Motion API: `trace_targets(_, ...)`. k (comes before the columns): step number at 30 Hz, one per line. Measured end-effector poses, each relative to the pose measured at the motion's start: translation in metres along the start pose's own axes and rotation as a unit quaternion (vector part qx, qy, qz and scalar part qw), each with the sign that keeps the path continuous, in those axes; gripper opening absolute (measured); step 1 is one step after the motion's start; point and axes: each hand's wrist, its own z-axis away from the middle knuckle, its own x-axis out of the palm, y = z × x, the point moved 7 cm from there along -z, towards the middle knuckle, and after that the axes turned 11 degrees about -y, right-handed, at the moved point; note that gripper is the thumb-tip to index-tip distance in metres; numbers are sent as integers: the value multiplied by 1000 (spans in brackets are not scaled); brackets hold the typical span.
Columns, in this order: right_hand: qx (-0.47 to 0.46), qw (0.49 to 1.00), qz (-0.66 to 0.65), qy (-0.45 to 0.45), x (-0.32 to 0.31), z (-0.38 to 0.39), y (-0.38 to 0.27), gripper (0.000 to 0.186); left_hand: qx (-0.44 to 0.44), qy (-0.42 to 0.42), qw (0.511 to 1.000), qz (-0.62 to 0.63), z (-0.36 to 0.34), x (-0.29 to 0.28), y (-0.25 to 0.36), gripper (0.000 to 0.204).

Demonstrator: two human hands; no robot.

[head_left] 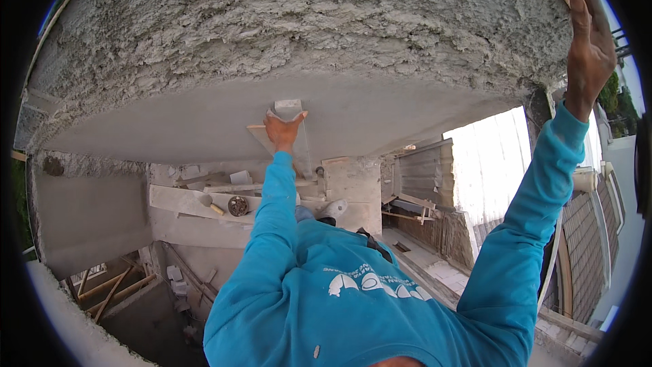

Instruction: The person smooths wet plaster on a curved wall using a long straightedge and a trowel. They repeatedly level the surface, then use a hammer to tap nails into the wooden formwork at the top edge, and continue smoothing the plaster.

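left hand (pixel 282 132) grips a float (pixel 262 138) at smooth plaster (pixel 183 119) — right hand (pixel 589 51) raised, stretched flat, beside the rough wall (pixel 305 27)

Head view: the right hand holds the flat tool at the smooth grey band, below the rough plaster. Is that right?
No, wrong hand: the head view shows the left hand holding the flat tool, while the right hand is raised near the picture's right edge. The tool is at the smooth grey band, below the rough plaster, as you said.
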Motion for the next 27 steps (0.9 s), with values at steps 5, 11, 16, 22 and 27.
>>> trace_targets(5,224,962,-140,-63,33,156,-17,61,-75,32,995,-50,4,25,8,107)
trace_targets(11,442,832,-277,-189,122,350,-49,55,-32,54,998,-14,7,31,2,90)
trace_targets(16,444,789,-314,-284,189,457,-101,61,93,31,995,-20,61,28,40,74)
trace_targets(22,432,780,-250,-377,247,524,-128,96,247,-66,966,-38,136,-27,165,71)
trace_targets(27,384,839,-220,-316,268,493,-143,102,363,-112,925,-19,188,-116,279,75)
